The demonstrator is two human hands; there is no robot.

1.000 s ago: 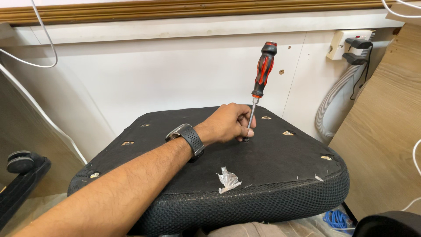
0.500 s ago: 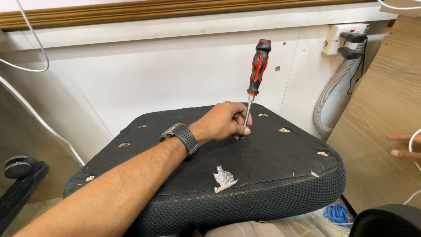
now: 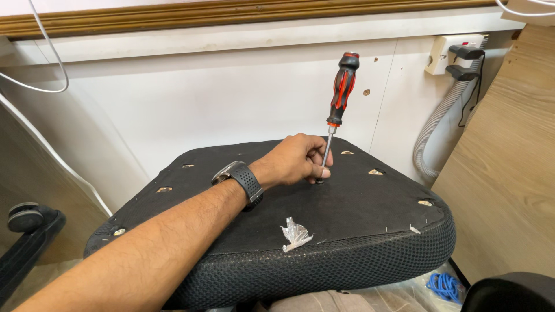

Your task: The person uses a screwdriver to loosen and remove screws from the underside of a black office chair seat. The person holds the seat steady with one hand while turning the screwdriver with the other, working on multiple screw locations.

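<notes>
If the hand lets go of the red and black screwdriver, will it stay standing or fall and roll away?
Probably it tips: the screwdriver stands nearly upright on its thin tip, its thick handle high above, steadied only by the left hand at the shaft. Once down it may roll little, as the chair seat underside looks like rough fabric, and the handle seems ribbed.

A small crumpled bag of clear plastic [image 3: 296,234] is seen lying on the black underside of an upturned seat cushion [image 3: 370,214], near its front edge and just right of a forearm stretched across the fabric. A larger sheet of clear plastic wrapping [image 3: 404,294] is glimpsed below the cushion's mesh rim at the bottom of the frame, beside a coil of blue cable [image 3: 444,284]. A small red mark, too tiny to be made out, is carried on the white wall socket [image 3: 442,53] at upper right; no screens or signs are seen.
</notes>
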